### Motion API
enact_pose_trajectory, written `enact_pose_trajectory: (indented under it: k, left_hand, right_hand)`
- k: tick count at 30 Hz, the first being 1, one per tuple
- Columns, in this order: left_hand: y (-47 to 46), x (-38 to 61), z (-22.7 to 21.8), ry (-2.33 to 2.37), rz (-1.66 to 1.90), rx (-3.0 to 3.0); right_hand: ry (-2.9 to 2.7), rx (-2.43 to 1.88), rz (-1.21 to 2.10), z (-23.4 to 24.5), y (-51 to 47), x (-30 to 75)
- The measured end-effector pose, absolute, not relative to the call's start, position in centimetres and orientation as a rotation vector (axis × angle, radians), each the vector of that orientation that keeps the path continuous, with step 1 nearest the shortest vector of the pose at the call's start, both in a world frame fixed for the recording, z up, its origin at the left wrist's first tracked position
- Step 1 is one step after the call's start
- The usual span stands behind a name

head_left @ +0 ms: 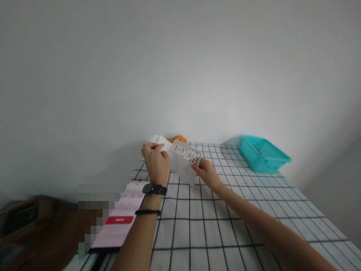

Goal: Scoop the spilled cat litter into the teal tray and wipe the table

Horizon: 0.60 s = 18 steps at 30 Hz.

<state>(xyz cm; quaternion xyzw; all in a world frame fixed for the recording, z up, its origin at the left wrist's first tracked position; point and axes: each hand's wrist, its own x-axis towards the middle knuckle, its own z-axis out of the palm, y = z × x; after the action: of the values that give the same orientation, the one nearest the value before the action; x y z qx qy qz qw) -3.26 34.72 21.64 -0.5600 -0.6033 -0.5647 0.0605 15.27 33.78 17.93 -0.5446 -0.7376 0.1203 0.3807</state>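
Observation:
Both of my hands are raised over the far end of a table with a black-and-white grid cloth (214, 222). Between them they hold a small white slotted plastic basket (186, 152), tilted, with a white sheet or bag (183, 169) hanging under it. My left hand (156, 162), with a black watch on its wrist, is closed on the basket's left end together with some white material. My right hand (207, 173) pinches the basket's right end. Something yellow-orange (177, 138) lies just behind the basket by the wall.
A turquoise plastic bin (263, 154) stands at the table's far right near the wall. A phone with a pink screen (120, 220) lies at the table's left edge. Dark brown furniture (34, 226) is at the lower left. A plain white wall rises behind the table.

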Motion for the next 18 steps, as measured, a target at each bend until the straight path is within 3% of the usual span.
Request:
enact_pose_trajectory:
  k: [10,18]
  left_hand:
    - [34.9,-2.8,20.5,-1.835,-1.395,-1.929]
    - [35.8,-2.4,18.6,-1.797,-1.052,-2.235]
  right_hand:
    - [-1.611,-1.605,0.102,18.4,35.7,25.4]
    - [-1.672,-1.664,-0.145,18.8,30.0,30.5]
